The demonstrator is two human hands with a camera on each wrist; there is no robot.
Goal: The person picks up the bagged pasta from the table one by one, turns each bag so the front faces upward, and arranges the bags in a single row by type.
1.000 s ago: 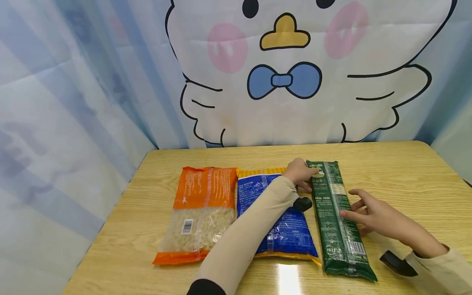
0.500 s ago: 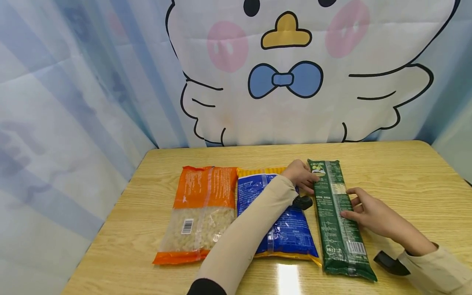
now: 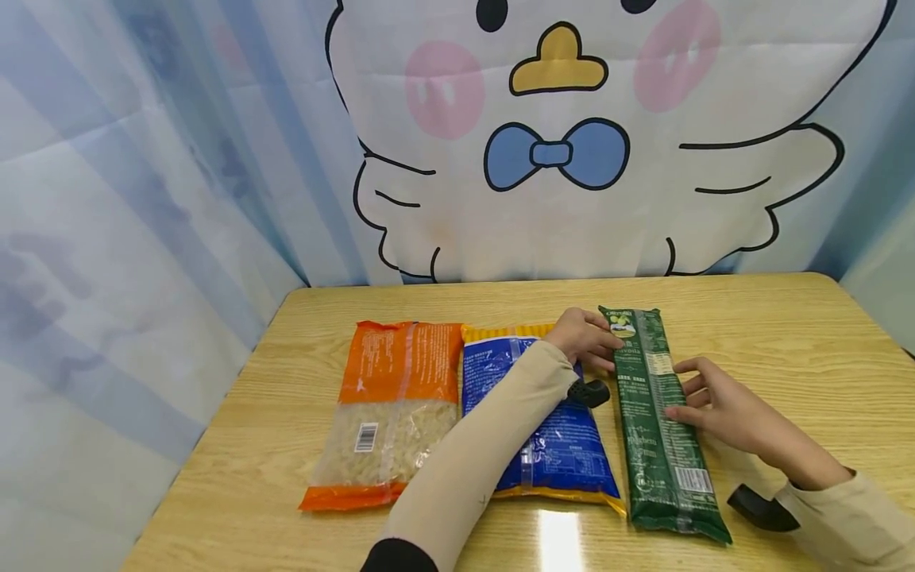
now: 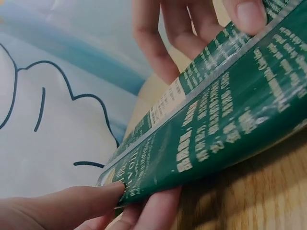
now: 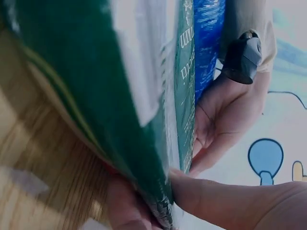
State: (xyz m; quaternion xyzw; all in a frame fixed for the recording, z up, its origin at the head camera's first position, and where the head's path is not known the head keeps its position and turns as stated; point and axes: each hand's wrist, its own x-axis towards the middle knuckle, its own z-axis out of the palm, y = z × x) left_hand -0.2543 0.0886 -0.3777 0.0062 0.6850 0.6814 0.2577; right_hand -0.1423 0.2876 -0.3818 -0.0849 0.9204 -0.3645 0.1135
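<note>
A long green spaghetti package (image 3: 661, 453) lies on the table with its printed back and clear seam up. My left hand (image 3: 588, 340) grips its left edge near the far end; in the left wrist view the thumb (image 4: 91, 195) is on top and fingers (image 4: 160, 207) are tucked beneath. On the opposite edge, around mid-length, my right hand (image 3: 725, 409) holds the package, its thumb (image 5: 201, 191) pressing the upper face and its other fingers at the side and below. My left forearm crosses over a blue bag (image 3: 565, 453) with yellow ends, hiding part of it.
Left of the blue bag lies an orange bag (image 3: 400, 369) with a clear window of pale contents. All three packages rest side by side on a wooden table (image 3: 236, 445). A cartoon-printed curtain (image 3: 550, 230) hangs right behind the table's far edge.
My right fingers have closed in on the package's right edge. My left hand has slid slightly nearer along the left edge, and the package's far end has shifted a little right.
</note>
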